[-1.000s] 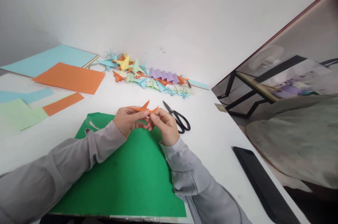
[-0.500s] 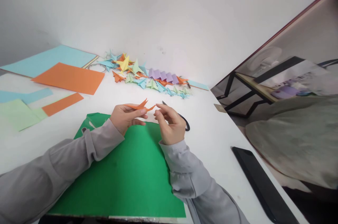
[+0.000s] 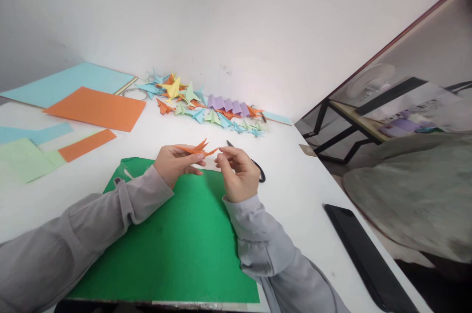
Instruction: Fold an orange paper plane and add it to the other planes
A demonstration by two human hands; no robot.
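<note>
My left hand (image 3: 177, 163) pinches an orange paper crane (image 3: 201, 148) between thumb and fingers, its pointed folds sticking up. Curled close on the right, my right hand (image 3: 239, 170) has thumb and fingertips at the crane's thin pointed end. Beneath both forearms lies a large green sheet (image 3: 177, 249). Partly covered by my right hand is a pair of scissors (image 3: 262, 174), of which a dark blade tip and a black handle loop show.
Folded paper cranes (image 3: 212, 117) in several colours line the wall, with a purple pleated paper strip (image 3: 228, 105) among them. An orange sheet (image 3: 98, 109), a blue sheet (image 3: 70, 84) and green paper (image 3: 25, 160) lie left. A black phone-like slab (image 3: 365, 254) rests near the right edge.
The crane's pointed end has shifted very slightly at my right fingertips. Both hands otherwise keep their places.
</note>
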